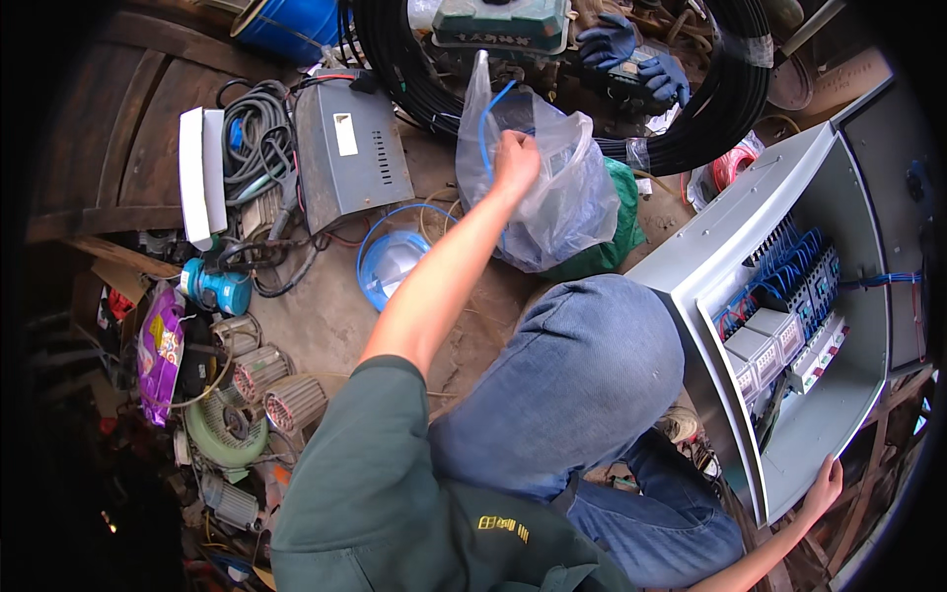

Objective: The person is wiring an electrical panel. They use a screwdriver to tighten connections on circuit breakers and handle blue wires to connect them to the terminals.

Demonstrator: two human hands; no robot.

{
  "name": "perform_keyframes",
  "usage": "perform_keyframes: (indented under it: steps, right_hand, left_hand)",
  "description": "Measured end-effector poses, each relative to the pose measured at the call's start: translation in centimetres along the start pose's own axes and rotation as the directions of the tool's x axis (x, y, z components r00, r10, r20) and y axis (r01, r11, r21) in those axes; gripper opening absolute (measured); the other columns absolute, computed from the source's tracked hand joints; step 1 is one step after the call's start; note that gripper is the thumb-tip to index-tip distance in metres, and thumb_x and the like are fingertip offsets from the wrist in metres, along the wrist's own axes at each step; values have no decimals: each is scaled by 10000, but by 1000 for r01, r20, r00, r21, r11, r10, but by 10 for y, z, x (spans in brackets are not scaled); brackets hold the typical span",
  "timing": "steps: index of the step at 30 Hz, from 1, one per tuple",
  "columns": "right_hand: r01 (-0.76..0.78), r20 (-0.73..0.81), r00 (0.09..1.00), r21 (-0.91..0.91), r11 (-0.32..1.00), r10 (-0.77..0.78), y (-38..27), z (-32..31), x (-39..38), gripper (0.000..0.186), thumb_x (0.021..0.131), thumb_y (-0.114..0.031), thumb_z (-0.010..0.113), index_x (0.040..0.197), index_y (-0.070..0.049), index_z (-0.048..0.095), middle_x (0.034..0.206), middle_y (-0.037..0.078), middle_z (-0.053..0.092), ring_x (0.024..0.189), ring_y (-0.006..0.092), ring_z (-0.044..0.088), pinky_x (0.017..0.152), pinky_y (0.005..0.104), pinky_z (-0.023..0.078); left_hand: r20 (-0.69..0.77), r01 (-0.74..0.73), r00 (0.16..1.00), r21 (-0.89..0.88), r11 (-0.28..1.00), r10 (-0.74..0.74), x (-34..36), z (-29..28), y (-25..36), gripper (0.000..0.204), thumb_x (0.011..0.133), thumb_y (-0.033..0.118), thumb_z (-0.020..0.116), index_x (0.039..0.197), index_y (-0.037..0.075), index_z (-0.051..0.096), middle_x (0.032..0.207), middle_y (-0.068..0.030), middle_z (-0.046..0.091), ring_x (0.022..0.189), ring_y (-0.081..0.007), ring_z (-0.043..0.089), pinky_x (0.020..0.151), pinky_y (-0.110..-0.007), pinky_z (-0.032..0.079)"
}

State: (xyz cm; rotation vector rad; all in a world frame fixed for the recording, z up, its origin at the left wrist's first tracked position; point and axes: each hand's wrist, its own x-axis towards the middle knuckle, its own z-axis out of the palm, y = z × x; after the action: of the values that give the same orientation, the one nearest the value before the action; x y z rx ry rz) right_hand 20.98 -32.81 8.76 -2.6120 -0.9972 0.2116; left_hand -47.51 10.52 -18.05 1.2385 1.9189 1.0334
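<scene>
My left hand (pixel 516 160) is closed at the mouth of a clear plastic bag (pixel 572 222); what its fingers pinch is hidden. A blue wire (pixel 483 128) loops up beside this hand and runs down behind my forearm. Under that forearm lies a coil of blue wire (pixel 373 271) on the floor. On the right a grey electrical cabinet (pixel 705 232) stands tilted with its door swung out. Inside it are rows of breakers (pixel 814 286), pale modules (pixel 764 345) and blue wiring. My right hand (pixel 825 483) has its fingers curled at the cabinet's lower edge.
A big black cable coil (pixel 735 109) lies at the back, with dark blue work gloves (pixel 607 44) inside its ring. Grey metal box (pixel 345 148), grey cables (pixel 261 138) and several motors (pixel 294 403) crowd the left. A green bag (pixel 621 217) sits behind my knee.
</scene>
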Motion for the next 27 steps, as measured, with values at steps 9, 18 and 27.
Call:
perform_keyframes:
  steps: [9, 18, 27]
  right_hand:
    - [-35, -9, 999, 12, 999, 35, -9, 5, -6, 499, 1002, -321, 659, 1299, 77, 612, 904, 29, 637, 780, 93, 507, 695, 248, 440]
    - [-37, -28, 999, 13, 999, 37, -9, 8, -4, 466, 1003, -316, 654, 1268, 67, 626, 833, -6, 583, 724, 80, 450, 629, 247, 388]
    - [-13, -34, 999, -29, 999, 12, -7, 8, -1, 459, 1002, -306, 658, 1266, 67, 625, 786, -33, 536, 690, 61, 398, 584, 242, 338]
  left_hand:
    - [645, -206, 703, 588, 782, -300, -7, -81, -111, 683, 814, 502, 692, 1355, 98, 588, 1307, -169, 637, 1215, -366, 603, 1012, -458, 495]
    - [535, -644, 733, 346, 682, 420, -32, -37, -67, 354, 826, 303, 662, 1040, 22, 688, 922, -222, 699, 864, -408, 682, 828, -515, 519]
    - [455, -659, 751, 548, 515, 478, -71, -14, -28, 295, 906, 175, 543, 1121, 30, 685, 1046, -243, 710, 985, -400, 684, 926, -505, 511]
